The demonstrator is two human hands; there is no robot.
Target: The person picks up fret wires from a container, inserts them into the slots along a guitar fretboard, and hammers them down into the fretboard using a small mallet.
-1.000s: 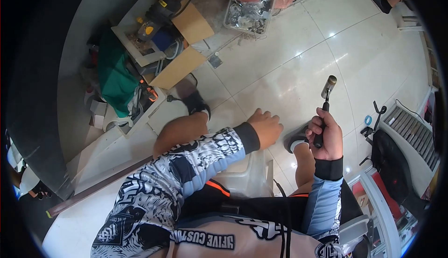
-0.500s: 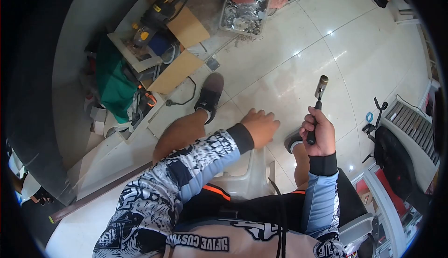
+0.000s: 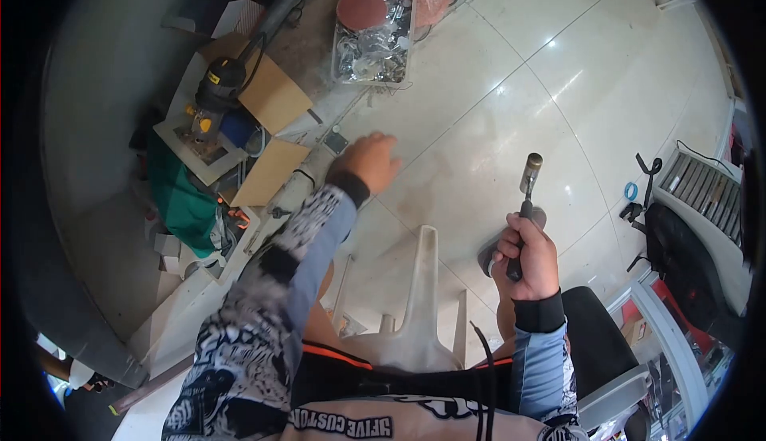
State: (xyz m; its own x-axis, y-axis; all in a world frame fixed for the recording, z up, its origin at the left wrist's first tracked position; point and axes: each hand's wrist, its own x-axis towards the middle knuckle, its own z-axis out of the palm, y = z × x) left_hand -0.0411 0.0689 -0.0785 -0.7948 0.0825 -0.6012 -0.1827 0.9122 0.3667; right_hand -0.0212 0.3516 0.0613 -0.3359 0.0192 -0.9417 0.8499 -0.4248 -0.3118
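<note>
In the head view, the right hand (image 3: 533,259) is clenching around the black handle of a hand tool (image 3: 531,173), whose metal cylinder head is pointing away from the person above the tiled floor (image 3: 479,134); the left hand (image 3: 369,162) is reaching out, its fingers loosely released, near a cardboard box (image 3: 275,171); a red disc (image 3: 361,11) is lying on metal parts in a plastic container (image 3: 412,46).

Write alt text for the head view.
A person's right hand grips a black-handled tool over a tiled floor. The loosely open left hand is near an open box holding a power tool, with a bin of shiny parts beyond.
</note>
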